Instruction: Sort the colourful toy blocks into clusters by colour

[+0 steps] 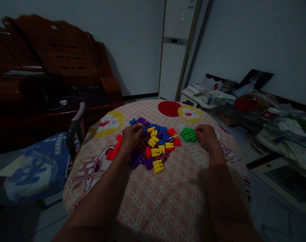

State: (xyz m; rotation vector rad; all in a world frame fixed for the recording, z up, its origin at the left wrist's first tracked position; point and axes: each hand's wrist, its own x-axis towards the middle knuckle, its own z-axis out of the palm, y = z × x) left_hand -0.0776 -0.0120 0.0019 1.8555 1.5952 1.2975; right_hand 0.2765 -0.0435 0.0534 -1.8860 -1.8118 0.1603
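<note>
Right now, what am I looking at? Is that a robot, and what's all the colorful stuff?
There's no robot here! These are a person's own arms, and there is just one picture, taken by a camera worn on that person's head, looking forward and down.

The round table has a patterned cloth on it. On top lie lots of small plastic pieces: red ones, yellow ones, blue ones and purple ones. Beside them sits a bumpy green cluster.

The left hand is by the colorful pile. The right hand has its fingertips at the green cluster's edge. It's too dark to tell whether either hand holds anything.
</note>
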